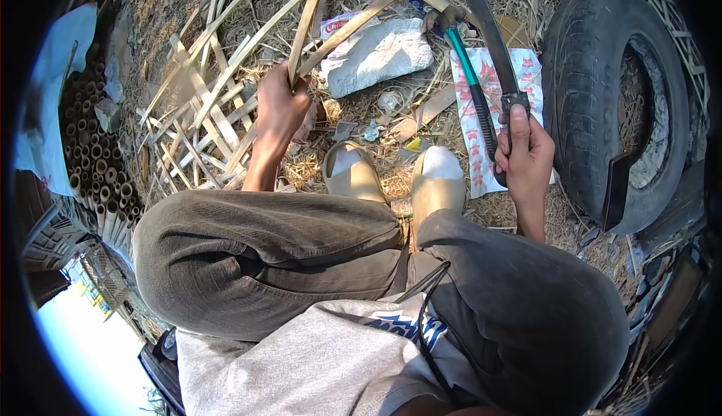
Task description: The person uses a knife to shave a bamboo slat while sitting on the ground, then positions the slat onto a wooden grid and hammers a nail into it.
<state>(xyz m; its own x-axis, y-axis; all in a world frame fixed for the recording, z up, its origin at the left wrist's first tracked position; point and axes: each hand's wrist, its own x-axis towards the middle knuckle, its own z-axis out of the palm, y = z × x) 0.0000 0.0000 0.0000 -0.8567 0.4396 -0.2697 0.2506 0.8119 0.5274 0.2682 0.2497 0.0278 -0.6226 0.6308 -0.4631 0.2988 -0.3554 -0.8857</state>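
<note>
Bamboo strips (367,18) far centre, fanning out of our left hand (284,104), closed round their near ends. We judge them light, springy, splintery at edges; best held by flat faces near where they meet. Our right hand (529,153) wraps handle of long dark blade (487,33), likely heavy, stiff; we grip well behind edge. Green-handled hammer (466,59) just left; contact unclear. Tyre (583,78) far right.
</note>
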